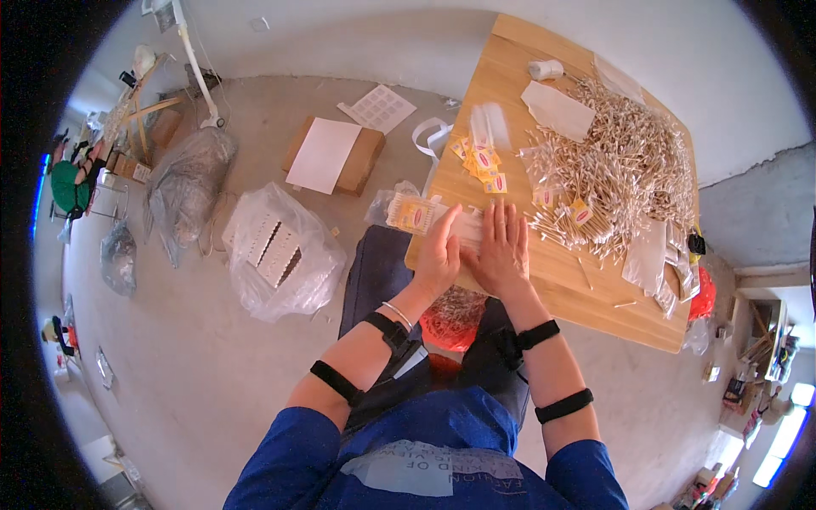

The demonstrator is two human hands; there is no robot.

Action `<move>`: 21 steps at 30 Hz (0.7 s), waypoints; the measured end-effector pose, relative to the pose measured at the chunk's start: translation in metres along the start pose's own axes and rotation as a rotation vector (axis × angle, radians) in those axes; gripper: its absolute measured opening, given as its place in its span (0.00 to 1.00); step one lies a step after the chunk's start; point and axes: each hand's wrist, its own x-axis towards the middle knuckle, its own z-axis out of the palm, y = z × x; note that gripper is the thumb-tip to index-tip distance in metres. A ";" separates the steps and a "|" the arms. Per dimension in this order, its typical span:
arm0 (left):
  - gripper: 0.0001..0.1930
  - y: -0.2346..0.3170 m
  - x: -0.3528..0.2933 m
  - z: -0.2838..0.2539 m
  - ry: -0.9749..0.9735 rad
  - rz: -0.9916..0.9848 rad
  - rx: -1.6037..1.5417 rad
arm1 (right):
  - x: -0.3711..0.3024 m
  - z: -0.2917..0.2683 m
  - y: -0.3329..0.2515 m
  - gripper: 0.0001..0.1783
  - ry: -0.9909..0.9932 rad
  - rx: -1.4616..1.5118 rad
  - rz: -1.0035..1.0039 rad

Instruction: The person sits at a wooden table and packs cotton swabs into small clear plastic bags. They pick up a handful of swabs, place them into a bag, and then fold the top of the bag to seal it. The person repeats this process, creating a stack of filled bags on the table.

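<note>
At the near left edge of the wooden table (557,293), a clear plastic packet (466,228) with pale contents lies between my hands. My left hand (438,259) grips its left side, fingers closed along it. My right hand (501,255) lies flat on its right side with the fingers stretched out. Just left of my left hand is a filled packet of cotton swabs (410,213) with a yellow label. Beyond my fingers lie several yellow label cards (483,160) and a stack of clear bags (489,127). Fingers partly hide the packet's contents.
A large heap of loose cotton swabs (629,161) covers the table's right side, with white sheets (557,110) on it. On the floor left are a plastic bag with white trays (285,251) and a cardboard box (361,161). A red bag (449,327) sits below the table edge.
</note>
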 end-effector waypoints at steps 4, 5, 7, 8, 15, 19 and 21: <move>0.24 0.000 0.000 0.002 0.005 -0.010 -0.026 | -0.012 -0.003 -0.004 0.46 0.030 0.086 0.006; 0.24 0.001 0.000 0.002 0.002 -0.022 -0.034 | -0.016 -0.001 -0.003 0.45 0.063 0.113 0.004; 0.24 0.009 0.004 0.000 -0.013 -0.025 0.015 | -0.019 0.000 -0.003 0.44 0.112 0.149 0.002; 0.24 0.012 0.006 0.000 -0.021 -0.026 0.039 | -0.019 0.000 -0.001 0.43 0.131 0.157 -0.003; 0.24 0.016 0.011 0.005 -0.085 -0.053 0.027 | -0.022 -0.003 -0.001 0.41 0.081 0.221 -0.013; 0.22 0.013 0.009 0.007 -0.078 -0.067 -0.038 | -0.025 -0.001 0.002 0.32 0.248 0.513 0.083; 0.22 0.015 0.009 0.008 -0.074 -0.092 -0.077 | -0.023 0.002 0.005 0.28 0.361 0.743 0.197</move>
